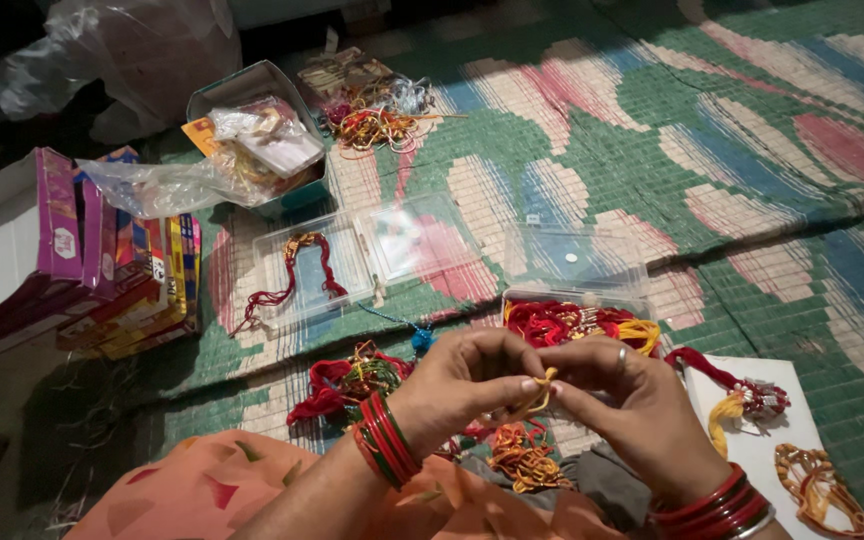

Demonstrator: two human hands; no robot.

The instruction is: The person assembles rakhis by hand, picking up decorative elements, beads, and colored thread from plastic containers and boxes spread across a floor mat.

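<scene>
My left hand (467,380) and my right hand (632,400) meet over my lap, fingertips pinched together on a short yellow thread (542,392). Red and green bangles (387,440) ring my left wrist, and red bangles (714,512) sit on my right. Below my hands lies a bundle of orange and red thread bands (522,458) on my lap. Just beyond my hands an open clear box (577,262) holds red and yellow threads (572,322).
A second open clear box (352,258) with a red-corded band lies on the woven green mat (752,130). Coloured cartons (102,270) stack at left, a teal box (252,85) with packets behind. A white card (782,420) with bands lies at right.
</scene>
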